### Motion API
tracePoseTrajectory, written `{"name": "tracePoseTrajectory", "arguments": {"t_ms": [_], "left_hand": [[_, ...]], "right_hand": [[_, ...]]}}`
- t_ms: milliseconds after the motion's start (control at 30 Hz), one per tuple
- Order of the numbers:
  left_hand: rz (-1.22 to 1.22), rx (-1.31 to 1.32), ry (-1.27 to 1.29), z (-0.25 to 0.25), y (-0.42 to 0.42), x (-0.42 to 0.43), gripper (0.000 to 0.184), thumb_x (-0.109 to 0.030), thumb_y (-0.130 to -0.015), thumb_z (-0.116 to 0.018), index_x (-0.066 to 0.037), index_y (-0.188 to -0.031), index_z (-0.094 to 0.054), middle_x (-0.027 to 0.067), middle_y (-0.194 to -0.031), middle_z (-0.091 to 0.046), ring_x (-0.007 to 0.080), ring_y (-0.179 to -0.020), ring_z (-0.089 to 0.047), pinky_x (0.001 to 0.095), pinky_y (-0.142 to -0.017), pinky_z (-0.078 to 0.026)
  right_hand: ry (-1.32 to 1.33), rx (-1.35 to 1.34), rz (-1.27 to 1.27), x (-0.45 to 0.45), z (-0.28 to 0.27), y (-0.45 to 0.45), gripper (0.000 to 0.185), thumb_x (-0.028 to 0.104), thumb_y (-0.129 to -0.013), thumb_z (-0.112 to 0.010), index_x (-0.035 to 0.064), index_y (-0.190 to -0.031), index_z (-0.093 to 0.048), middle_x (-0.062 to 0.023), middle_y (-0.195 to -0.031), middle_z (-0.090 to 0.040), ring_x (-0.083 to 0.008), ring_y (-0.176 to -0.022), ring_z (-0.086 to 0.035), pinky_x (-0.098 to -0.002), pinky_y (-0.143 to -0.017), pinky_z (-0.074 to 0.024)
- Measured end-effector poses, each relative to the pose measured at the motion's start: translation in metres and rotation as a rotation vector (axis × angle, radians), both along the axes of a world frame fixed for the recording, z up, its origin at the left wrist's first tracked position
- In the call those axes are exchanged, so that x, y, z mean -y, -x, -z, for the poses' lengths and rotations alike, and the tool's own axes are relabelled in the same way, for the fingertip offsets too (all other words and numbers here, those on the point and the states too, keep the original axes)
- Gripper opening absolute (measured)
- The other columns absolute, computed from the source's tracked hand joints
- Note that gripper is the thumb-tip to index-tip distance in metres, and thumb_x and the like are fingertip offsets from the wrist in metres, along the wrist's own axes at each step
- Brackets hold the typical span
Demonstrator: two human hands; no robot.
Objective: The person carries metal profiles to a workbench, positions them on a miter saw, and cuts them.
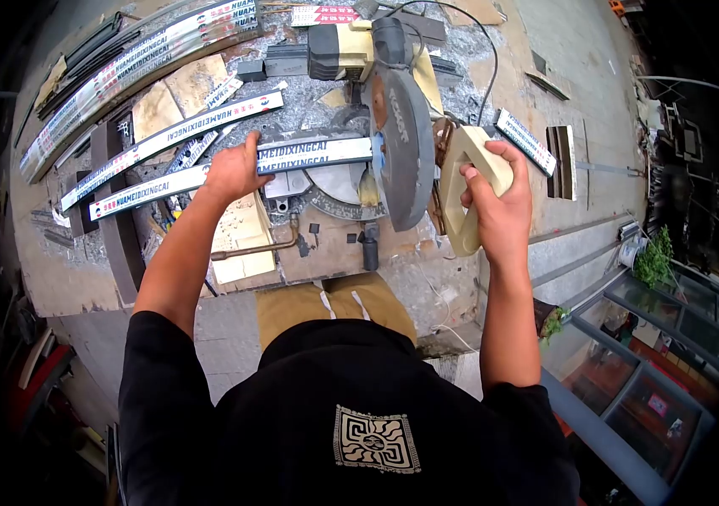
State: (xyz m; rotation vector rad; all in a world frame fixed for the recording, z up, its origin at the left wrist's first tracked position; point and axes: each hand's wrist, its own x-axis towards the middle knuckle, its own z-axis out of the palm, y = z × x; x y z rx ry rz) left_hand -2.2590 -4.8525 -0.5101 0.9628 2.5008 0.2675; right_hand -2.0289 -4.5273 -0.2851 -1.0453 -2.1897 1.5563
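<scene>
My left hand (237,171) is closed over a long metal profile (144,192) wrapped in blue-and-white printed film, pressing it against the saw's base. The profile's right end reaches the round grey blade guard (401,148) of a mitre saw; the guard hides the blade and any cut. My right hand (501,192) wraps round the saw's cream loop handle (462,236), right of the guard. The saw's cream-and-black motor (341,52) sits behind. A second printed profile (182,132) lies just behind the held one.
Several wrapped profiles (144,67) are stacked at the back left. An L-shaped metal wrench (262,249) lies near the bench's front edge, over a yellowish board (244,268). Short profile offcuts (526,142) lie at right. A black cable (494,63) loops behind the saw. Metal shavings cover the bench.
</scene>
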Motion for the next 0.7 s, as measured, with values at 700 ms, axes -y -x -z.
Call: {"name": "tracePoseTrajectory", "arguments": {"t_ms": [700], "left_hand": [[0.0,-0.006,-0.012,-0.002,-0.002,-0.003,0.093,-0.041,-0.078,-0.091,-0.004,-0.148,-0.043,0.0247,-0.106,-0.076,0.0441,-0.097,-0.074,0.0517,-0.087,-0.059]], "right_hand": [[-0.08,0.075,-0.075,-0.015,-0.034,0.039,0.044,0.012,-0.093,-0.072,0.0033,-0.135,-0.061,-0.0098,-0.099,-0.071,-0.0123,-0.069,-0.064,-0.0292,-0.062,-0.0545]]}}
